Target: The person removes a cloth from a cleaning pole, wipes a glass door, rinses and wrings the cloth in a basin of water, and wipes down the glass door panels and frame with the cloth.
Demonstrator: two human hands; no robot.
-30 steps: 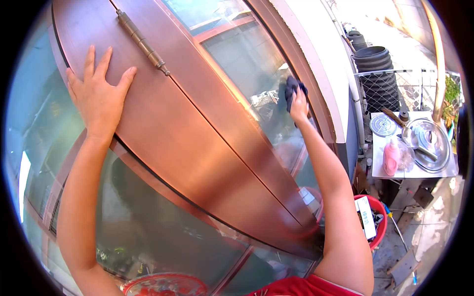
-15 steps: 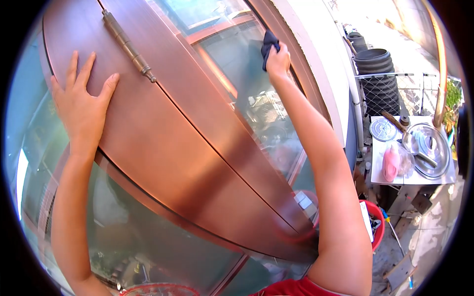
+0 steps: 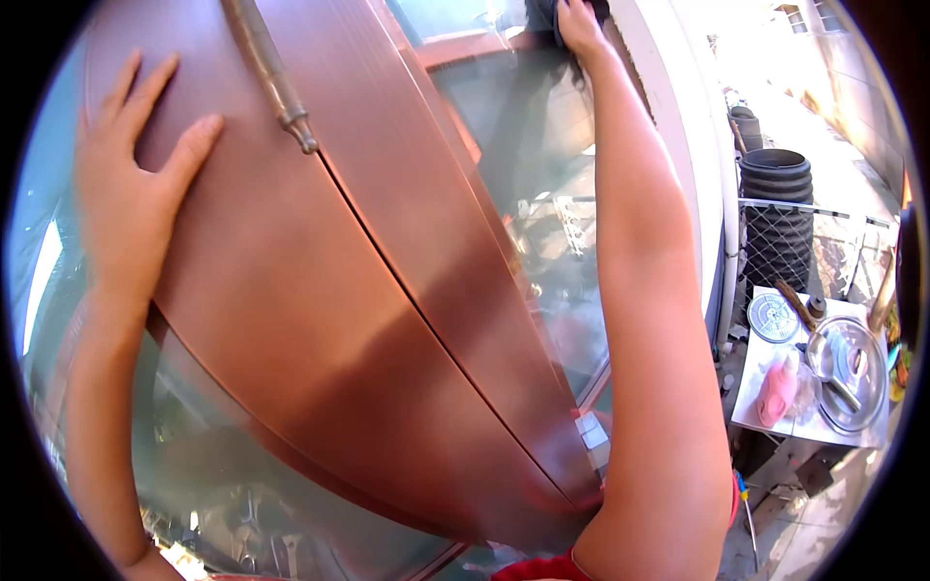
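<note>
My left hand (image 3: 136, 174) lies flat on a copper-coloured metal door panel (image 3: 281, 281), its fingers spread. Near it, a bronze barrel hinge (image 3: 271, 82) sits at the top of the seam between two panels. Up at the top edge of the view, my right hand (image 3: 581, 29) grips a dark cloth (image 3: 543, 21) against the upper part of a glass pane (image 3: 513, 102). Part of the cloth is cut off by the frame, and the fingers show only partly. The glass carries reflections of the yard.
To the right stands a white-topped table (image 3: 751, 407) with a metal basin (image 3: 883, 387), a pink item in a plastic bag (image 3: 775, 392) and a round disc (image 3: 773, 318). Behind it are a wire fence (image 3: 833, 242) and a black corrugated pipe (image 3: 775, 179). A white wall edge (image 3: 702, 145) borders the door.
My right hand has moved up along the glass with the cloth, to the top of the view. My left hand stays flat on the panel. The camera view has shifted, and the table appears lower.
</note>
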